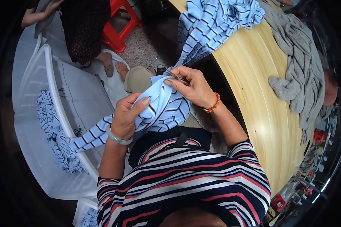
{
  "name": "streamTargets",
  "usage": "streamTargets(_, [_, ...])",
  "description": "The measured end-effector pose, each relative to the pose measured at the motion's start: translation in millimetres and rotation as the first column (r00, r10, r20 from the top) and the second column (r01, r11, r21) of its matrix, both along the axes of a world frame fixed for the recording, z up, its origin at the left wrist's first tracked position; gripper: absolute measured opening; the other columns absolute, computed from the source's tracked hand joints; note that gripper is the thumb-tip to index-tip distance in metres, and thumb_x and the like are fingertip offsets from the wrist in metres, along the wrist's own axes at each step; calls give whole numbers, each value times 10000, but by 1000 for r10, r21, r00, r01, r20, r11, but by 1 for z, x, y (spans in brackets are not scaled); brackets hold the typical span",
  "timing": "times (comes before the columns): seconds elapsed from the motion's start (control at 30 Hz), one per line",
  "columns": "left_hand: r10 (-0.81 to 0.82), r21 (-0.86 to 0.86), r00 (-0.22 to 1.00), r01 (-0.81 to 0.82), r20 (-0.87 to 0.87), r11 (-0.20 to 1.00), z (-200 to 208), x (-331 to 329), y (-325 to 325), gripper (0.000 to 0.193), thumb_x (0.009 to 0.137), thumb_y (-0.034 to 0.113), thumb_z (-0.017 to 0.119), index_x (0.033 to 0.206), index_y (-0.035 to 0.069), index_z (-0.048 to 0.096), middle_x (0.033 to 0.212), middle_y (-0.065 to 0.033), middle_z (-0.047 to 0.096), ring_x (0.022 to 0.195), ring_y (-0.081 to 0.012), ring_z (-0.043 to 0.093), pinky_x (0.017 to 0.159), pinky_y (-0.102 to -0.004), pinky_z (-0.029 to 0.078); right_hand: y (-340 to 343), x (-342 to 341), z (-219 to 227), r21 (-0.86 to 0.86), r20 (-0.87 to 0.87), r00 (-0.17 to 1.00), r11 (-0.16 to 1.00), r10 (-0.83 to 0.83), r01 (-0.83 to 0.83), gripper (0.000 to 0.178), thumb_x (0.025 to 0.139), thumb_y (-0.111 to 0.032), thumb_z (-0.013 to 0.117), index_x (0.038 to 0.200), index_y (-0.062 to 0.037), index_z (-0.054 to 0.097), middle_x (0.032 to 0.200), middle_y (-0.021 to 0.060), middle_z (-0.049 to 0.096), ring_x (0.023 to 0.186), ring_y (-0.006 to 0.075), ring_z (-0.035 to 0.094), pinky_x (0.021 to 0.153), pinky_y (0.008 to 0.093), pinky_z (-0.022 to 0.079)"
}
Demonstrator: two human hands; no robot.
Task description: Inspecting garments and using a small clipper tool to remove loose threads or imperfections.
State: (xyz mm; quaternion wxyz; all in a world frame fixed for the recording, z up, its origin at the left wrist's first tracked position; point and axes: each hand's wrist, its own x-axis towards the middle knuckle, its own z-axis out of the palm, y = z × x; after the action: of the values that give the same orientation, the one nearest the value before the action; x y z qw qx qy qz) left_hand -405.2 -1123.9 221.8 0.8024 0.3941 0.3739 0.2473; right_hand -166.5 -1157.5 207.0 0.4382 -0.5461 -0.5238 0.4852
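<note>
A light blue knit garment (pixel 161 99) with dark and white stripes is stretched between my two hands above my lap. My left hand (pixel 127 115), a pale bangle on its wrist, pinches the cloth between thumb and fingers. My right hand (pixel 191 86), with an orange bead bracelet, is closed at the garment's upper edge, thumb pressed on the cloth. A small metal tool (pixel 182 80), which looks like thread snips, is tucked in its fingers, mostly hidden. One striped end of the garment trails left over the rim of a white plastic bin (pixel 48 72).
More striped garments (pixel 58 140) lie in the bin at left. On the wooden table (pixel 254 75) at right sit a striped blue pile (pixel 219 22) and grey knit cloth (pixel 299 64). Another person (pixel 81 30) is at upper left, near a red stool (pixel 119 28).
</note>
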Motion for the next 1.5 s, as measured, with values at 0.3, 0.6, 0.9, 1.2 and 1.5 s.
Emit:
streamTargets(0.3, [17, -20, 999, -17, 30, 1000, 2, 19, 14, 281, 945, 162, 631, 1130, -48, 639, 919, -46, 692, 776, -63, 625, 715, -200, 494, -14, -1, 5, 358, 157, 988, 932, -1, -56, 400, 847, -71, 690, 1237, -4, 632, 823, 76, 594, 692, 145, 528, 613, 264, 424])
streamTargets(0.6, [-12, 16, 999, 11, 32, 1000, 3, 27, 9, 285, 955, 156, 612, 1146, -56, 626, 936, -60, 696, 784, -66, 633, 721, -203, 502, -14, 0, 8, 436, 253, 967, 895, -26, -90, 337, 830, -76, 724, 1160, -17, 685, 719, 83, 594, 604, 167, 550, 551, 280, 425])
streamTargets(0.9, [9, -22, 998, -8, 62, 1000, 2, 25, 7, 277, 956, 145, 603, 1142, -58, 626, 943, -72, 698, 794, -75, 642, 734, -209, 510, -21, -4, 6, 391, 181, 982, 920, -48, -28, 318, 827, -54, 722, 1142, -18, 697, 693, 75, 576, 595, 144, 523, 545, 277, 409])
streamTargets(1.2, [-18, -15, 995, 20, 94, 1000, 0, 28, 7, 271, 955, 151, 611, 1127, -57, 633, 932, -65, 695, 791, -71, 635, 725, -208, 508, -22, 0, 5, 369, 117, 993, 929, -23, -21, 367, 846, -64, 715, 1206, -16, 659, 799, 51, 636, 634, 88, 521, 576, 249, 421])
streamTargets(1.5, [-70, 197, 991, 90, -110, 976, -6, 16, 6, 238, 923, 105, 661, 1119, -29, 651, 926, -18, 672, 822, -61, 598, 768, -194, 475, -15, 3, -1, 52, -152, 986, 997, 64, -56, 169, 878, -125, 711, 971, 12, 674, 810, -16, 583, 716, 22, 497, 610, 195, 400])
